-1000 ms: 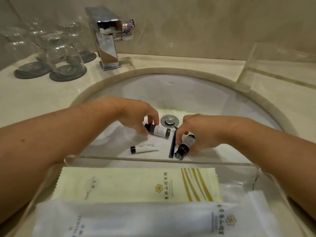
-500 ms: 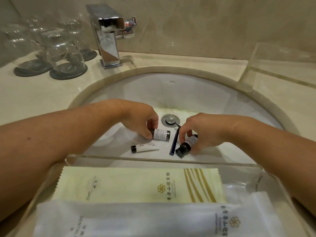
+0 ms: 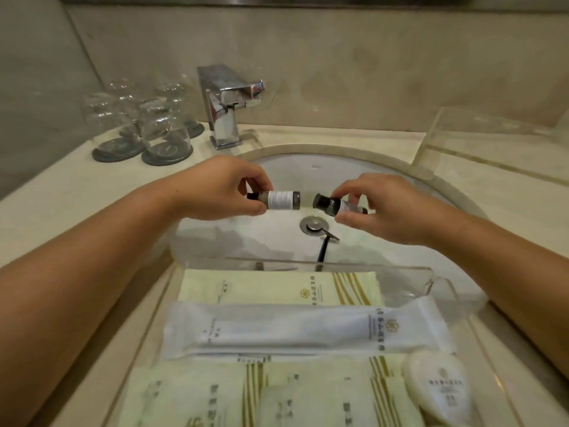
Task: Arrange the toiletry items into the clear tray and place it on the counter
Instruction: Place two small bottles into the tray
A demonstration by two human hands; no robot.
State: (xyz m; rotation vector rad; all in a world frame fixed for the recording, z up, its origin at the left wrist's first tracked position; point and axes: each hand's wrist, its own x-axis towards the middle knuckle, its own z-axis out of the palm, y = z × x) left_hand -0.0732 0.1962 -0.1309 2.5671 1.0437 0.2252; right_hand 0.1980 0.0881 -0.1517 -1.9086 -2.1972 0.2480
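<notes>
One broad beige table [image 3: 61, 192] fills the view, with a round white sink [image 3: 246, 238] sunk into it. The clear tray [image 3: 308, 264] sits nearest the camera on the front of the table, its far wall crossing the sink's front rim. Inside it lie a pale yellow sachet [image 3: 277, 288] along the far wall and a long white packet [image 3: 301, 331] on the near side of it. Two more yellow sachets [image 3: 184, 396] lie at the near edge, with a round wrapped soap [image 3: 437, 386] to their right.

A second clear tray [image 3: 462, 140] stands on the table at the back right. A chrome faucet [image 3: 226, 109] rises behind the sink, and upturned glasses [image 3: 163, 131] on dark coasters [image 3: 167, 154] stand to its left.

Both hands are raised above the sink, apart from each other. The left hand [image 3: 221, 189] pinches a labelled bottle [image 3: 281, 200] by its left end, the bottle lying level. The right hand [image 3: 385, 208] pinches a dark-capped bottle [image 3: 332, 206], its cap pointing left toward the other bottle without touching it.

Below them is the drain [image 3: 314, 224]. A slim black item [image 3: 323, 249] lies in the sink just beside it, its near end blurred behind the tray wall.
</notes>
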